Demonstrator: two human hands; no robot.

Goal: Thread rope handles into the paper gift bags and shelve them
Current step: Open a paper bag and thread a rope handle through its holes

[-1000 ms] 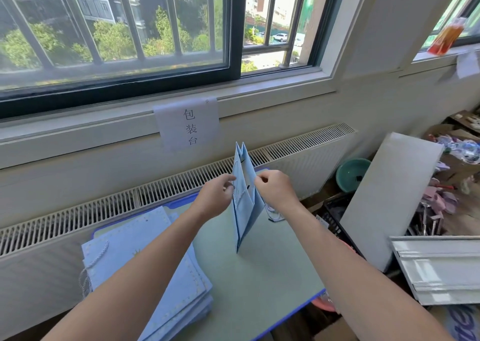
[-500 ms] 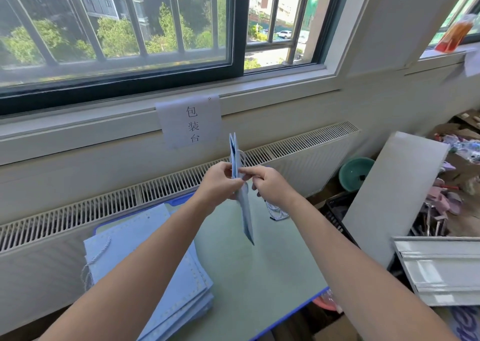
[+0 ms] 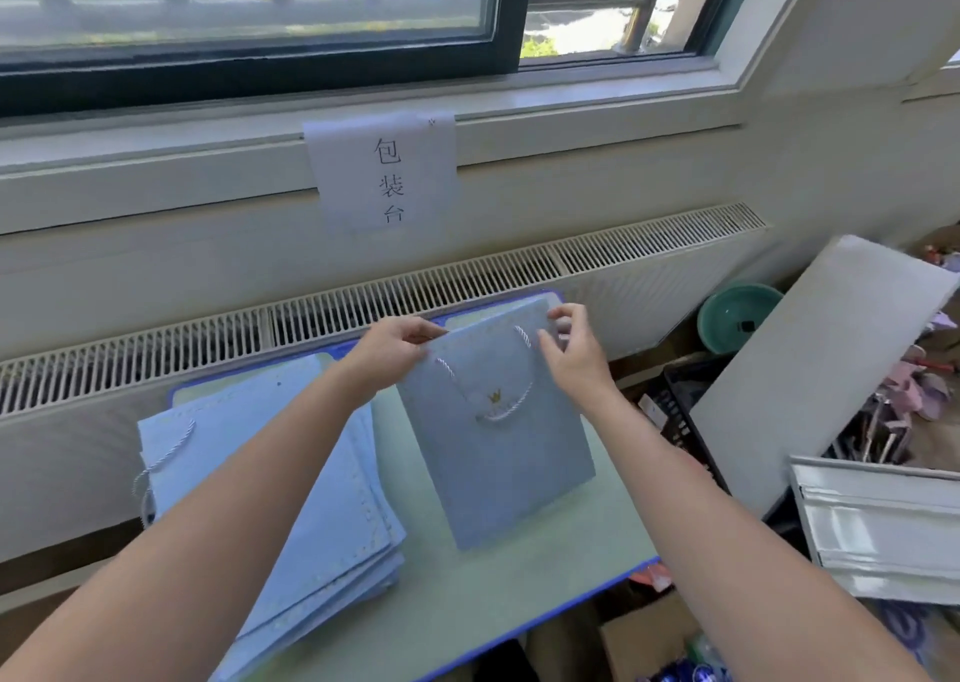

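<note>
A flat light-blue paper gift bag point(image 3: 501, 453) with a small gold crown mark faces me over the green table point(image 3: 467, 598). A white twisted rope handle point(image 3: 498, 411) hangs in a loop down its front. My left hand point(image 3: 387, 351) pinches the bag's top left corner. My right hand point(image 3: 574, 351) pinches the top right corner, fingers curled over the edge. A stack of flat blue bags point(image 3: 291, 505) lies on the table's left part, with a rope handle point(image 3: 156, 466) trailing off its left side.
A radiator grille point(image 3: 597, 255) runs behind the table under the window sill, where a paper sign point(image 3: 384, 172) hangs. To the right stand a leaning white board point(image 3: 810, 369), a black crate point(image 3: 680, 411), a green basin point(image 3: 737, 315) and white mouldings point(image 3: 878, 525).
The bag was held upright and edge-on between both hands; it has since been turned flat, front face toward me, and lowered over the table. The view has tilted down.
</note>
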